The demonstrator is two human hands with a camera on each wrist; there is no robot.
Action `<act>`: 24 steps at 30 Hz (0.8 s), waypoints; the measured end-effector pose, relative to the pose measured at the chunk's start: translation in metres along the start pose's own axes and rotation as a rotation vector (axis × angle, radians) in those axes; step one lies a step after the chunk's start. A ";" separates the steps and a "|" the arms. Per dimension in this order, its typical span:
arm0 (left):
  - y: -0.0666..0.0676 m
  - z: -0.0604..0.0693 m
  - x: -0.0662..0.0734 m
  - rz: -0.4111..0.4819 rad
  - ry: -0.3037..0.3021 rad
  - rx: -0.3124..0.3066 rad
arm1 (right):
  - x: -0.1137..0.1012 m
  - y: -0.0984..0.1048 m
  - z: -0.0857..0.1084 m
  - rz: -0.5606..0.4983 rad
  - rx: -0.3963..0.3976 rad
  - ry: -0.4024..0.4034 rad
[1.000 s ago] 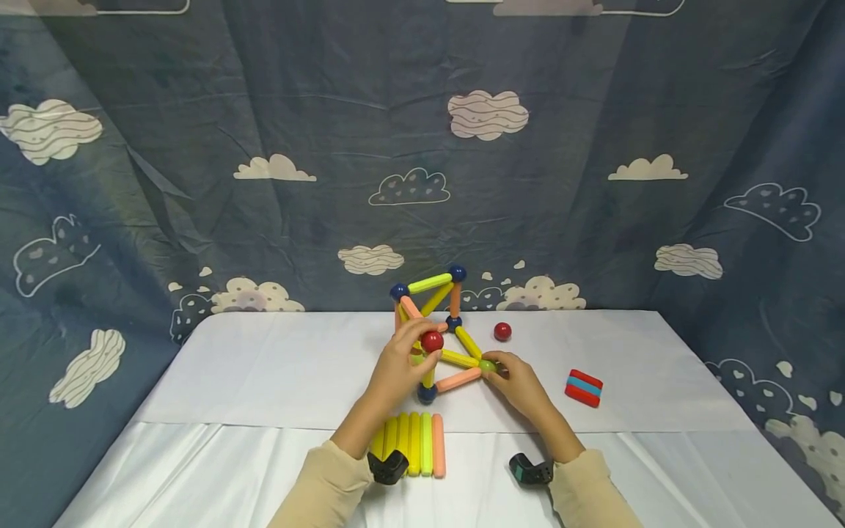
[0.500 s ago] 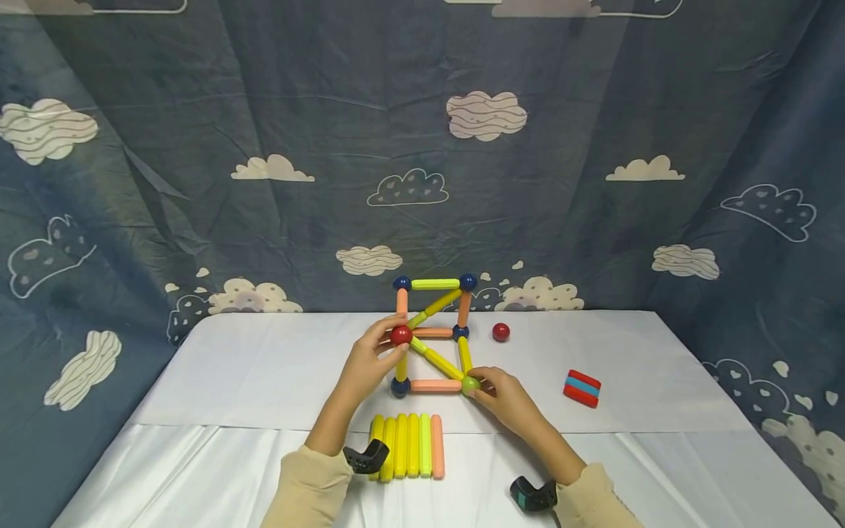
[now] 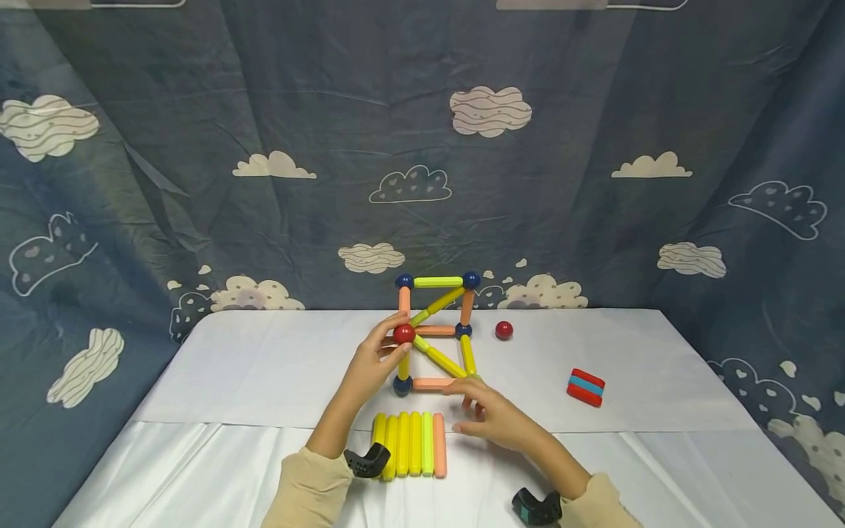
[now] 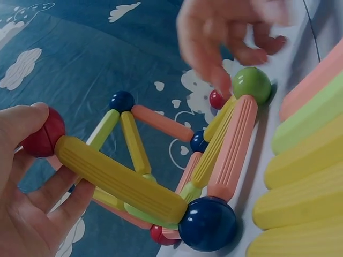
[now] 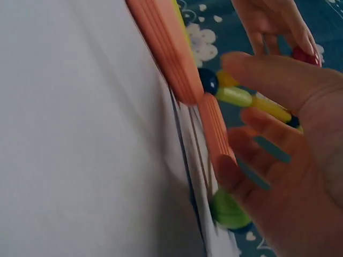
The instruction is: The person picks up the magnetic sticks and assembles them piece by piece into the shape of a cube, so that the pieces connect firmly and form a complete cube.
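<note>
A frame of yellow, green and salmon rods joined by balls stands on the table. The left hand (image 3: 372, 367) pinches its red ball (image 3: 404, 334) between thumb and fingers; in the left wrist view a yellow rod (image 4: 120, 179) runs from that ball (image 4: 45, 134) to a blue ball (image 4: 207, 224). The right hand (image 3: 495, 418) is off the frame's green ball (image 4: 252, 85), fingers spread and holding nothing, just in front of the frame's near right corner. In the right wrist view the green ball (image 5: 230, 209) sits beyond the right hand (image 5: 289, 155).
Several yellow rods (image 3: 403, 447), one green rod (image 3: 428, 444) and one salmon rod (image 3: 439, 446) lie side by side at the table's front. A loose red ball (image 3: 505, 330) rests right of the frame. Red and blue pieces (image 3: 585, 387) lie farther right.
The frame has turned and moved slightly left, its red ball still held by the left hand. The right hand has let go of the green ball and moved toward the front.
</note>
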State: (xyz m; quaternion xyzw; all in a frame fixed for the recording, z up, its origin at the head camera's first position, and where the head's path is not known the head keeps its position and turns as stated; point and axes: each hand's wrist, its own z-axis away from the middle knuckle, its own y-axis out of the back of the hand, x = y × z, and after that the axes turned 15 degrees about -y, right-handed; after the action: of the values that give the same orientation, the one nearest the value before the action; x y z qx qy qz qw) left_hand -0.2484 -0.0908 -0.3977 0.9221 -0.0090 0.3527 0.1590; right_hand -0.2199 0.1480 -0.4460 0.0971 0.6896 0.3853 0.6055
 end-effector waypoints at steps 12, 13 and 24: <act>-0.001 -0.001 0.013 -0.010 -0.011 -0.010 | -0.002 -0.011 0.003 0.181 -0.257 0.012; -0.001 -0.001 0.013 -0.007 -0.010 -0.009 | -0.002 -0.009 0.002 0.181 -0.265 0.007; -0.002 -0.002 0.013 -0.004 -0.006 0.005 | -0.018 0.032 -0.006 0.140 -0.012 -0.066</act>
State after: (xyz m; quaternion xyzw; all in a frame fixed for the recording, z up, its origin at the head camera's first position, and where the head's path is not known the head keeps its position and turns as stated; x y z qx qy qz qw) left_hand -0.2394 -0.0874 -0.3881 0.9235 -0.0067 0.3496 0.1575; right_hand -0.2312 0.1568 -0.4122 0.1541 0.6584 0.4272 0.6002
